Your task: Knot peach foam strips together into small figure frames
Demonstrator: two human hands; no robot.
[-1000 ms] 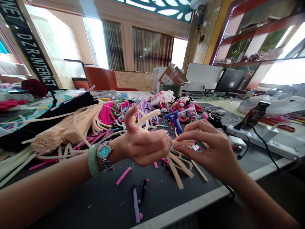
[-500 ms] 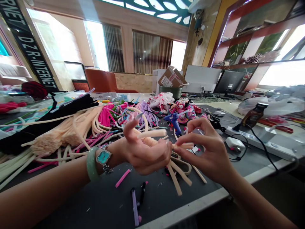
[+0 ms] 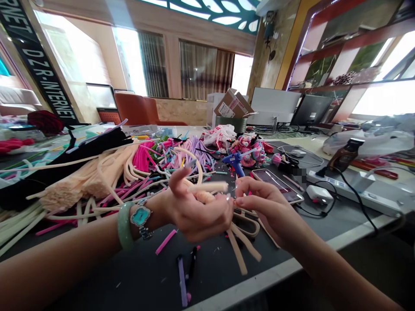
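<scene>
My left hand, with a jade-green bangle and a turquoise-faced watch at the wrist, is closed around a coiled beige pipe cleaner. One straight end juts out above the curled fingers, and the thumb points up. Close against it on the right, my right hand pinches thumb and forefinger together at the piece's other end, which the fingertips mostly hide. Beneath the hands lie cut beige pipe cleaner lengths and a tan loop, partly covered.
A blue glue gun lies beyond my hands, a phone behind the right one. Beige pipe cleaner bundles and colourful stems fill the left and middle. A power strip lies right, near the table edge.
My right hand has lowered slightly, its fingers drawn closer together, uncovering the phone behind it. The beige end that showed between its fingers is now mostly hidden. My left hand stays almost in place.
</scene>
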